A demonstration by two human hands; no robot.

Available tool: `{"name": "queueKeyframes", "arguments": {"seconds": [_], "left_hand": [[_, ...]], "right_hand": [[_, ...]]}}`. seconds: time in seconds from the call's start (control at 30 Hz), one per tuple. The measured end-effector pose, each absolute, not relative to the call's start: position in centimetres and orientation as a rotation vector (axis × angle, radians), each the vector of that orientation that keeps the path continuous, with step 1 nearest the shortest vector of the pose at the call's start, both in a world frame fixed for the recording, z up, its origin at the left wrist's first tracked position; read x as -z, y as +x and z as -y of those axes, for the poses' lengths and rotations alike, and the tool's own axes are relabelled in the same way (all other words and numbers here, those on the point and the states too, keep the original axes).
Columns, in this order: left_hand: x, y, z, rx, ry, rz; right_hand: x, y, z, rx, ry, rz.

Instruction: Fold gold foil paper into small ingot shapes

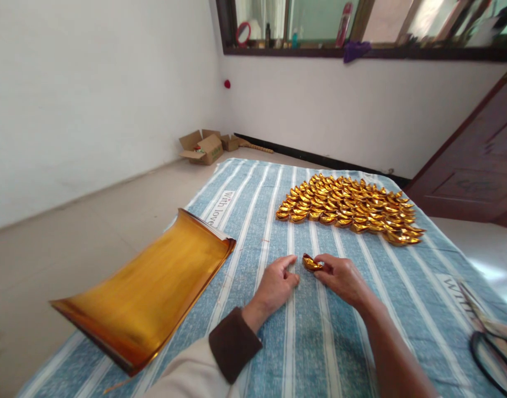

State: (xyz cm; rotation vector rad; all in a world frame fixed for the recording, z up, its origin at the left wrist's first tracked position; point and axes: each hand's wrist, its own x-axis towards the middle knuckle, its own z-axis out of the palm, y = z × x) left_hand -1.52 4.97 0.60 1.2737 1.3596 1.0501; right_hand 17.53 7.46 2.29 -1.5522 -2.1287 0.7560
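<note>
Pinched between the thumb and fingers of my right hand [340, 276] is a small shiny gold foil-paper ingot [311, 263], boat-shaped with pointed ends. Just left of it, my left hand [276, 284] rests over the cloth, holding nothing, its thumb and index finger apart. Beyond both hands, many finished gold paper ingots [344, 202] stand in tight rows. To the left lies a stack of large gold foil sheets [154, 282], its edges curling up.
A blue-and-white striped cloth [253, 221] covers the table. Scissors with black handles [485, 348] lie at the right edge. On the floor behind are an open cardboard box [204, 148] and a smaller box [230, 142]. A dark red wooden panel [473, 155] stands at the right.
</note>
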Motion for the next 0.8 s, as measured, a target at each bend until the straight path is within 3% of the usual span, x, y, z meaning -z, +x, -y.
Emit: {"name": "queueKeyframes", "arguments": {"seconds": [0.47, 0.8], "left_hand": [[-0.1, -1.0, -9.6, -0.925, 1.433, -1.233], [0.6, -0.7, -10.0, -0.899, 1.448, -1.190]], "right_hand": [[-1.7, 17.6, -8.0, -0.804, -1.478, 2.014], [-1.3, 17.5, -8.2, -1.072, -1.432, 1.791]]}}
